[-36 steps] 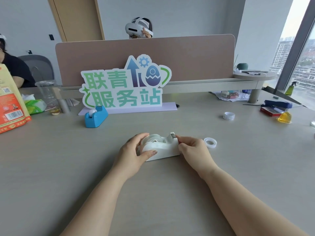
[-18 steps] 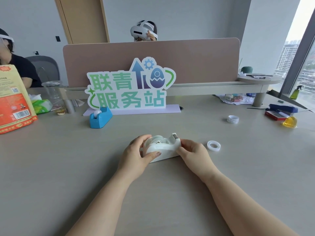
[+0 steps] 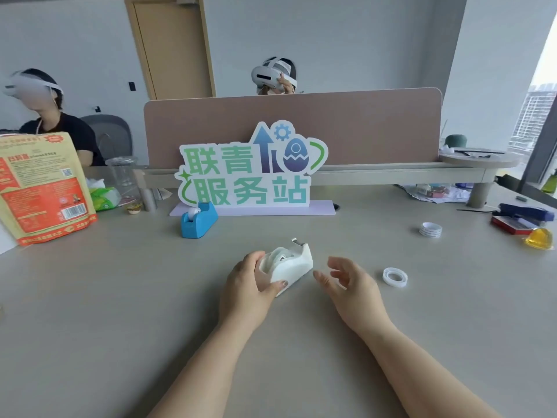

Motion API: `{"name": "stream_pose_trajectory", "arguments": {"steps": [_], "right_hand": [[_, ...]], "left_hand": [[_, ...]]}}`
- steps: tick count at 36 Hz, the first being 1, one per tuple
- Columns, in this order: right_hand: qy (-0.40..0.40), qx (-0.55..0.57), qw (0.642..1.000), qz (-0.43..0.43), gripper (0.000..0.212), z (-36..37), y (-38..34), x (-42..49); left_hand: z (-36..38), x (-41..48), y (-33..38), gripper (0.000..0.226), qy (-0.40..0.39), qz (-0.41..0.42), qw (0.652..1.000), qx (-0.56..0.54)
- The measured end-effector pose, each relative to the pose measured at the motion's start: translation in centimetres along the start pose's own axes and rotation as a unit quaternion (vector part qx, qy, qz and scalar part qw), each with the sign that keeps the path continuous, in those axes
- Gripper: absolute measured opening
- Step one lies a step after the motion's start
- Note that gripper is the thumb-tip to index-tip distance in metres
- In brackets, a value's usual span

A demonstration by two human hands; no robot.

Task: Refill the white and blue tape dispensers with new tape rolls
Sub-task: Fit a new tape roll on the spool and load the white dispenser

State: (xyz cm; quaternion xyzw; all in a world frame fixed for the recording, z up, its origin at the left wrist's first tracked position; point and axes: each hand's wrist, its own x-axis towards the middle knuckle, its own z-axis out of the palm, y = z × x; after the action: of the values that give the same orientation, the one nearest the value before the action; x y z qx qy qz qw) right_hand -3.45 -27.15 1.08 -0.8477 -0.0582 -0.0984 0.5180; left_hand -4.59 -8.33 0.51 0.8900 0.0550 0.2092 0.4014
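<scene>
The white tape dispenser [image 3: 294, 262] sits at the table's centre with a clear tape roll in its cradle, turned at an angle, its cutter pointing away. My left hand [image 3: 250, 285] grips its near left end. My right hand [image 3: 349, 282] hovers just right of it, fingers spread, holding nothing. A tape ring [image 3: 394, 277] lies flat to the right of that hand. A stack of tape rolls [image 3: 430, 229] rests farther back right. The blue tape dispenser [image 3: 197, 221] stands back left in front of the sign.
A green and white sign [image 3: 250, 173] stands before a brown desk divider [image 3: 295, 125]. An orange bag [image 3: 42, 185], a clear cup [image 3: 123, 176] and tissues sit at the left. A blue stapler [image 3: 524, 211] and a yellow object [image 3: 539, 238] lie at the right. Two people wearing headsets sit beyond.
My right hand has let go of the white dispenser and pulled back to the right with fingers open. My left hand has turned the dispenser at an angle. The camera view tilted upward.
</scene>
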Motion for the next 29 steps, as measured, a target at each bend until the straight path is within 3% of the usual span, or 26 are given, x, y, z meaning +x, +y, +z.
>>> {"name": "stream_pose_trajectory", "arguments": {"steps": [3, 6, 8, 10, 13, 21, 29], "right_hand": [[-0.059, 0.003, 0.998, -0.001, 0.058, 1.3, -0.6, -0.1], [-0.123, -0.050, 0.991, -0.023, 0.066, 2.7, -1.5, 0.1], [-0.154, -0.081, 0.984, -0.042, 0.059, 3.9, -2.1, 0.4], [-0.149, -0.103, 0.982, -0.054, 0.046, 5.2, -2.7, 0.8], [-0.119, -0.116, 0.985, -0.049, 0.044, 7.4, -3.3, 1.9], [-0.105, -0.140, 0.983, -0.045, 0.048, 13.2, -4.8, 6.8], [-0.085, -0.156, 0.983, -0.040, 0.051, 17.8, -5.8, 12.9]], "left_hand": [[-0.6, 0.3, -0.3, 0.062, 0.019, -0.006, 1.000, 0.012], [-1.1, 0.3, -1.5, 0.072, -0.047, 0.000, 0.998, -0.033], [-1.6, 0.1, -2.5, 0.077, -0.086, 0.010, 0.996, -0.039], [-2.3, 0.1, -3.4, 0.078, -0.121, 0.012, 0.992, -0.025], [-3.6, 0.4, -4.7, 0.071, -0.136, 0.013, 0.991, 0.017], [-5.4, 4.5, -7.0, 0.052, -0.032, -0.027, 0.996, 0.073], [-6.1, 10.2, -9.8, 0.048, 0.102, -0.091, 0.987, 0.080]]}}
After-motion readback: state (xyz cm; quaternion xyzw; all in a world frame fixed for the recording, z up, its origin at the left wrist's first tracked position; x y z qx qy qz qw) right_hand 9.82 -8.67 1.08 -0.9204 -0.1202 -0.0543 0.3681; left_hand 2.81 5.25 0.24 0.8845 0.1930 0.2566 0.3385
